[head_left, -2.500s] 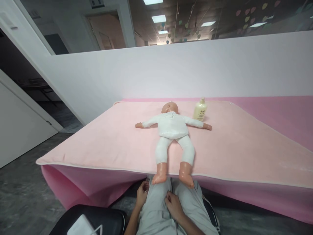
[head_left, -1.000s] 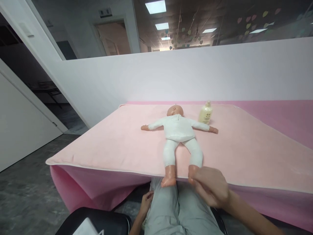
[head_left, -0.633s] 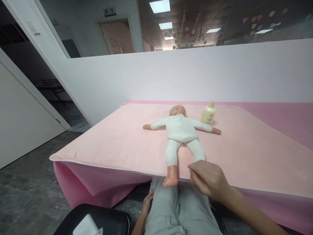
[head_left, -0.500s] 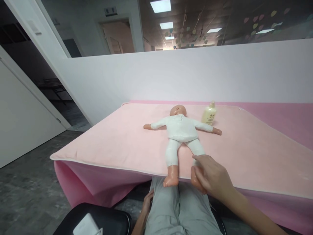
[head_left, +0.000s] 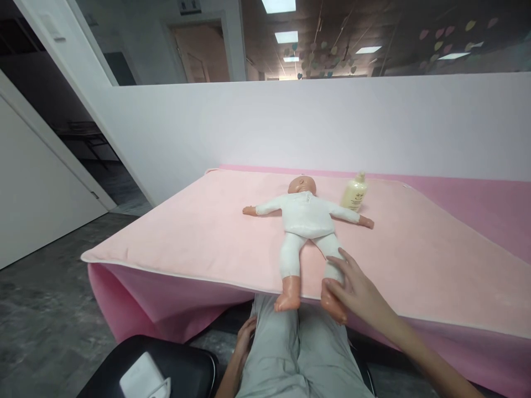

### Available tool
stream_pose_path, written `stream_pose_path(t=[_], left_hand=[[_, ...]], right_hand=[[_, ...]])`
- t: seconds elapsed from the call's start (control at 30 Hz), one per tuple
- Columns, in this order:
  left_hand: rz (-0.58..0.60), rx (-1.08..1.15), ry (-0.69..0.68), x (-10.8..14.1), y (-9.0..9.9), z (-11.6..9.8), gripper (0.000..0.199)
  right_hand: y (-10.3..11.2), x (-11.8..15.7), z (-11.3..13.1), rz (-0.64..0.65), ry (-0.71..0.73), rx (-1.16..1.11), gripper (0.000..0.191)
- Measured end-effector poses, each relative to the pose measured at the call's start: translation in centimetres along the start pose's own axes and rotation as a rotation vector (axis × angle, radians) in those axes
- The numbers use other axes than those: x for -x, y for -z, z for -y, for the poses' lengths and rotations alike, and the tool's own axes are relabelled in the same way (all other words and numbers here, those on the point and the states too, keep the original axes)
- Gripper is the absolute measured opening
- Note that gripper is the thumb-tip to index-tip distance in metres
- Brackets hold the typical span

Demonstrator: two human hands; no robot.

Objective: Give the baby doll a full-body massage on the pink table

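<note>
A baby doll (head_left: 307, 218) with a white cloth body lies on its back on the pink blanket (head_left: 199, 232), arms spread and feet over the front edge. My right hand (head_left: 359, 284) is at the doll's leg on the right, fingers apart, with the thumb near the ankle and the fingertips by the knee. Whether they press on the leg is hard to tell. Low beside my thigh rests my left hand (head_left: 245, 336), its fingers loosely stretched and nothing seen in them.
A pump-less-looking bottle of pale yellow liquid (head_left: 354, 192) stands by the doll's arm on the right. A black stool (head_left: 186, 362) at lower left bears a white device (head_left: 143, 376). Behind the table rises a white wall (head_left: 265, 124) with a window above.
My right hand has loosened from around the doll's lower leg; its fingers have spread and lifted toward the knee. My left hand stays by the thigh. The view has shifted slightly.
</note>
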State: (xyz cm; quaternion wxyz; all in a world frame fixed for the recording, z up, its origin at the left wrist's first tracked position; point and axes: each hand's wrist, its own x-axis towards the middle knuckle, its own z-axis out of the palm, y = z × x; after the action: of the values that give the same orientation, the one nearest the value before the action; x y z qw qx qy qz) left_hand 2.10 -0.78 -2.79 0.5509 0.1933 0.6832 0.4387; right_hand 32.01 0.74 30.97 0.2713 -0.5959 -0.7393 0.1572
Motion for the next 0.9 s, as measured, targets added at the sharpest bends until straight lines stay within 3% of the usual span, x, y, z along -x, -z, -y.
stream_pose_path(t=[0.13, 0.27, 0.37, 0.47, 0.63, 0.77, 0.9], left_hand=[[0.022, 0.175, 0.049, 0.0, 0.1, -0.2, 0.035], [0.016, 0.149, 0.04, -0.1, 0.1, -0.1, 0.034], [0.006, 0.164, 0.042, -0.7, 0.1, 0.5, 0.035], [0.022, 0.201, 0.063, -1.7, 0.3, 1.6, 0.034], [0.024, 0.256, 0.097, -2.1, 0.4, 2.6, 0.028], [0.082, 0.265, 0.076, -0.8, 0.4, 2.0, 0.034], [0.068, 0.272, 0.094, -0.5, 0.4, 1.8, 0.034]], right_hand=[[1.3, -5.7, 0.8, -0.071, -0.046, -0.11, 0.058], [1.6, -15.0, 2.1, -0.127, -0.136, -0.075, 0.066], [0.3, -22.1, 3.1, -0.123, -0.33, -0.117, 0.084], [-2.0, -27.0, 4.2, -0.191, -0.581, -0.102, 0.101], [-4.5, -30.0, 4.6, -0.164, -0.639, 0.078, 0.128], [-4.2, -30.2, 3.4, -0.146, -0.644, 0.042, 0.128], [-3.9, -29.9, 2.2, -0.164, -0.595, -0.002, 0.123]])
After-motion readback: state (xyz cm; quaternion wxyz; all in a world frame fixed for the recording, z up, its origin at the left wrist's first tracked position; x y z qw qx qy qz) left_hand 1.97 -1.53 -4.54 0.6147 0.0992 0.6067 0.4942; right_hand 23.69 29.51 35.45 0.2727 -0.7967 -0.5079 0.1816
